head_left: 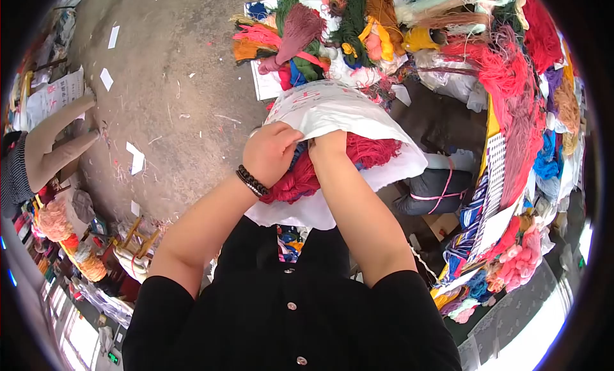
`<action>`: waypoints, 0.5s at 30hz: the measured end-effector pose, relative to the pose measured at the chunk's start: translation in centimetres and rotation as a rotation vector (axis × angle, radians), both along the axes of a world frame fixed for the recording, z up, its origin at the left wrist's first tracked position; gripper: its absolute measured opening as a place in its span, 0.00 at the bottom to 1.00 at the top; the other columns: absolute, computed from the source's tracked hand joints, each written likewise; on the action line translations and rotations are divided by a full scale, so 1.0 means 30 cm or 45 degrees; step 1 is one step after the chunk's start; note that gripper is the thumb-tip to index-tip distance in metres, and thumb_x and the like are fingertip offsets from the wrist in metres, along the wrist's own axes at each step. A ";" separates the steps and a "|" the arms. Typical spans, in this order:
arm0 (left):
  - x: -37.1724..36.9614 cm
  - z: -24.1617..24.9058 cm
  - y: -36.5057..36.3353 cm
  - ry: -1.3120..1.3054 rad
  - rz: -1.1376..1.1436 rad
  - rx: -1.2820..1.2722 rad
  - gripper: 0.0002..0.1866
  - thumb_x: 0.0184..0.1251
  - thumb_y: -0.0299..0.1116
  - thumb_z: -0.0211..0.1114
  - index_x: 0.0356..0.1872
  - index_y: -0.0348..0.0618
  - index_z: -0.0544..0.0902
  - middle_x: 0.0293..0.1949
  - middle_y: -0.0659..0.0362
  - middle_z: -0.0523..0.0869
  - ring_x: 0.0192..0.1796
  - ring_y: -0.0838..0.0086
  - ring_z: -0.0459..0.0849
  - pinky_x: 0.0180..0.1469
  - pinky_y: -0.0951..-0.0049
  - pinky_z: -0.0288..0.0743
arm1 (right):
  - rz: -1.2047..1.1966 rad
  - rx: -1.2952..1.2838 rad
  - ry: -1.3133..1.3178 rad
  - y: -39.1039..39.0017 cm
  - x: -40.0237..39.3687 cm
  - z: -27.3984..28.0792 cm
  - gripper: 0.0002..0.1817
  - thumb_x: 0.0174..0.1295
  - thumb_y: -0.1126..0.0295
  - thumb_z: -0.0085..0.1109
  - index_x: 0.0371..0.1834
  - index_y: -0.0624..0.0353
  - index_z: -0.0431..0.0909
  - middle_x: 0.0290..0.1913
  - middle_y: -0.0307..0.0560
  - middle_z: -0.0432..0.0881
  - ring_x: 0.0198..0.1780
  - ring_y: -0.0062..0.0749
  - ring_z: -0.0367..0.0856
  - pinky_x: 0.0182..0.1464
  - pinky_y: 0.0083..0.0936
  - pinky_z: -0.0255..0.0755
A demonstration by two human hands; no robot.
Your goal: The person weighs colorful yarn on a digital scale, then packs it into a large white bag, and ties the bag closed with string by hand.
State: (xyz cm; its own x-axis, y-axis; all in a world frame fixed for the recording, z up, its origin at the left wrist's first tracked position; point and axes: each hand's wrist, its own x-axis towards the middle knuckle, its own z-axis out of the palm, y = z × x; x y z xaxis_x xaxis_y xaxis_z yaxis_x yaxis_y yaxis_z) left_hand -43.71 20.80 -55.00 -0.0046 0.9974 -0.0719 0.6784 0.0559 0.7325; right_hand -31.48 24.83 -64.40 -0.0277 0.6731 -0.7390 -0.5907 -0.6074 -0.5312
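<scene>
A white woven sack (350,105) with faint printed marks lies in front of me, its mouth facing my body. Inside it are red yarn skeins (377,152), with some blue strands among them. My left hand (274,150), a dark beaded bracelet at its wrist, is closed on the upper left edge of the sack's mouth. My right hand (327,142) reaches in under the upper flap, against the red yarn. Its fingers are hidden by the sack, so I cannot see what they hold.
Colourful yarn bundles (300,32) lie on a white surface beyond the sack. More yarn (499,64) hangs and piles up along the right. A dark bundle tied with pink cord (438,189) sits at right. Paper scraps (135,157) litter the concrete floor. Another person (45,147) is at far left.
</scene>
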 end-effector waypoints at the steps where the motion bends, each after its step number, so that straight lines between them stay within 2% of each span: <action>1: -0.004 -0.006 0.001 -0.085 0.007 -0.010 0.07 0.50 0.25 0.62 0.32 0.45 0.81 0.32 0.56 0.81 0.37 0.58 0.79 0.38 0.64 0.74 | -0.039 0.051 0.036 -0.006 0.004 -0.019 0.12 0.61 0.74 0.47 0.47 0.57 0.73 0.43 0.43 0.79 0.41 0.28 0.78 0.40 0.21 0.71; 2: -0.012 -0.012 0.007 -0.090 0.010 -0.010 0.07 0.50 0.25 0.62 0.32 0.45 0.81 0.32 0.56 0.81 0.37 0.58 0.79 0.38 0.64 0.74 | -0.078 0.102 0.074 -0.001 -0.001 -0.006 0.12 0.60 0.75 0.47 0.47 0.57 0.73 0.45 0.43 0.79 0.44 0.28 0.78 0.43 0.22 0.71; 4: -0.029 -0.034 0.018 -0.206 -0.064 -0.158 0.05 0.54 0.26 0.62 0.33 0.43 0.82 0.32 0.57 0.81 0.36 0.64 0.81 0.38 0.67 0.74 | -0.085 -0.371 0.041 0.035 -0.015 0.148 0.15 0.56 0.80 0.47 0.47 0.59 0.73 0.44 0.46 0.78 0.45 0.32 0.77 0.46 0.25 0.70; 5: -0.046 -0.069 0.016 -0.212 -0.066 -0.160 0.05 0.54 0.26 0.62 0.33 0.43 0.82 0.32 0.57 0.81 0.36 0.64 0.81 0.38 0.67 0.74 | -0.088 -0.373 0.035 0.029 -0.001 0.133 0.15 0.56 0.80 0.47 0.47 0.59 0.73 0.44 0.46 0.78 0.45 0.32 0.77 0.46 0.25 0.70; 7: -0.090 -0.154 0.023 -0.765 0.044 -0.609 0.06 0.57 0.27 0.60 0.35 0.41 0.82 0.33 0.60 0.82 0.35 0.73 0.80 0.38 0.72 0.74 | 0.088 -0.153 0.337 0.012 0.032 0.086 0.18 0.56 0.81 0.48 0.52 0.60 0.70 0.52 0.46 0.75 0.54 0.35 0.74 0.53 0.30 0.71; 8: -0.090 -0.152 0.056 -1.276 0.376 -0.795 0.09 0.58 0.29 0.60 0.38 0.40 0.83 0.36 0.62 0.82 0.35 0.79 0.78 0.38 0.76 0.73 | 0.082 -0.205 0.270 0.020 0.020 0.097 0.17 0.49 0.84 0.45 0.43 0.66 0.73 0.38 0.47 0.78 0.36 0.33 0.77 0.38 0.24 0.68; 10: -0.109 -0.158 0.124 -1.384 0.626 -0.959 0.14 0.60 0.32 0.59 0.47 0.44 0.80 0.41 0.61 0.82 0.38 0.81 0.78 0.44 0.78 0.74 | 0.161 -0.169 0.282 0.043 0.018 0.124 0.17 0.48 0.85 0.44 0.43 0.66 0.72 0.37 0.46 0.78 0.35 0.32 0.76 0.38 0.23 0.68; 11: -0.088 -0.179 0.157 -1.132 0.544 -0.948 0.15 0.60 0.34 0.60 0.47 0.43 0.80 0.40 0.61 0.83 0.37 0.80 0.79 0.42 0.78 0.73 | 0.249 -0.131 0.291 0.051 0.021 0.124 0.17 0.47 0.85 0.43 0.42 0.67 0.72 0.37 0.46 0.78 0.35 0.32 0.76 0.38 0.23 0.68; 13: -0.035 -0.207 0.190 -0.645 0.205 -0.681 0.13 0.58 0.38 0.61 0.40 0.41 0.82 0.36 0.57 0.84 0.36 0.72 0.82 0.41 0.72 0.74 | 0.259 -0.131 0.285 0.039 0.032 0.123 0.18 0.47 0.86 0.43 0.43 0.67 0.72 0.37 0.45 0.78 0.34 0.31 0.76 0.38 0.23 0.68; 14: -0.019 -0.202 0.206 -0.383 0.132 -0.574 0.13 0.57 0.39 0.63 0.36 0.41 0.83 0.33 0.55 0.85 0.34 0.72 0.82 0.39 0.73 0.74 | 0.288 -0.135 0.278 0.030 0.047 0.125 0.18 0.46 0.86 0.42 0.43 0.67 0.72 0.37 0.45 0.78 0.34 0.31 0.76 0.37 0.23 0.68; 15: -0.021 -0.200 0.226 -0.351 0.120 -0.607 0.12 0.56 0.39 0.63 0.35 0.41 0.83 0.31 0.55 0.85 0.34 0.73 0.82 0.39 0.73 0.74 | 0.329 -0.175 0.319 0.018 0.070 0.134 0.18 0.51 0.83 0.46 0.48 0.67 0.71 0.42 0.44 0.77 0.41 0.28 0.76 0.43 0.21 0.68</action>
State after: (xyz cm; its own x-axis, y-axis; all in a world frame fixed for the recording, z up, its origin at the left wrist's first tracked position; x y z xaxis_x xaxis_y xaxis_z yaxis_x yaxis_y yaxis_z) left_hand -44.34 27.58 -61.01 -0.0094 0.8505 -0.5259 0.4411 0.4756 0.7611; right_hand -29.36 25.36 -60.37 -0.3747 0.5154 -0.7707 -0.5096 -0.8089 -0.2932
